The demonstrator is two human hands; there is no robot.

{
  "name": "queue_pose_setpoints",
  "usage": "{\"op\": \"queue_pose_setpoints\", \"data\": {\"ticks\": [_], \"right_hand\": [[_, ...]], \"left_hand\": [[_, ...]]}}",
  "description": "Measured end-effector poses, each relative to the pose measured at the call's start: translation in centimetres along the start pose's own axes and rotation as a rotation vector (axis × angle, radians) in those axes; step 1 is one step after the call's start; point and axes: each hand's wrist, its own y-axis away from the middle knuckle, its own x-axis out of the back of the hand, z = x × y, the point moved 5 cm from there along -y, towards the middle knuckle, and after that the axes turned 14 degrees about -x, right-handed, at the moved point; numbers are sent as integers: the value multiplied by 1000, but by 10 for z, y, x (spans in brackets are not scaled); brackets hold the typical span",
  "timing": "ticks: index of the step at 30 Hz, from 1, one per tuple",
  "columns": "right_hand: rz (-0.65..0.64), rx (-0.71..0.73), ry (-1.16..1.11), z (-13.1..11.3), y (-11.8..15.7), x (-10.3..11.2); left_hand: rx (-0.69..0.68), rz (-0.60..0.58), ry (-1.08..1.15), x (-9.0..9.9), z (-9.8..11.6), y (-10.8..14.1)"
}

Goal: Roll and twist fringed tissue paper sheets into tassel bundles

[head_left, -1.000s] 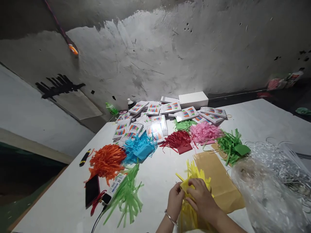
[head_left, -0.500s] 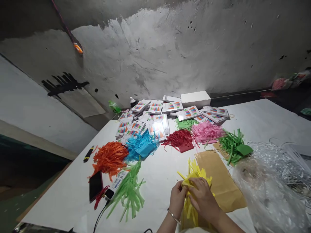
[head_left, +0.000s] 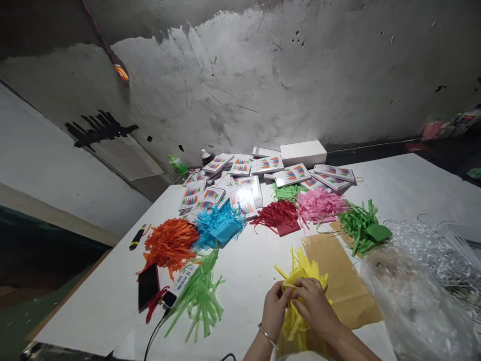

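Yellow fringed tissue paper point(head_left: 300, 268) lies at the front of the white table, partly on a brown paper sheet. My left hand point(head_left: 276, 305), with a bangle at the wrist, pinches its uncut middle part. From the right, my right hand point(head_left: 311, 303) grips the same paper, fingertips close to the left ones. Yellow strips spread out beyond the hands and hang below them. The fingers hide part of the fold between them.
Orange point(head_left: 171, 245), blue point(head_left: 221, 223), red point(head_left: 280, 216), pink point(head_left: 321, 203) and green point(head_left: 363, 225) fringe bundles lie around. Printed packets point(head_left: 244, 200) and a white box point(head_left: 303, 153) are behind. Left: a phone point(head_left: 148, 287), a power strip point(head_left: 184, 278). Right: clear plastic point(head_left: 417, 301).
My right hand's fingers have shifted slightly and drawn closer together on the yellow paper. My left hand has stayed nearly in place.
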Motion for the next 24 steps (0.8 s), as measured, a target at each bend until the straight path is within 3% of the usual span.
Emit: {"op": "queue_pose_setpoints", "data": {"ticks": [15,19,24], "right_hand": [[57,-70,-24,14,-10,-5],[74,-15,63,13,-17,5],[104,49,198,0,-17,14]], "left_hand": [[-72,-183,19,-8,0,-2],[-91,-220,-67,-6,4,-1],[-151,-176,-242,-4,13,2]]}}
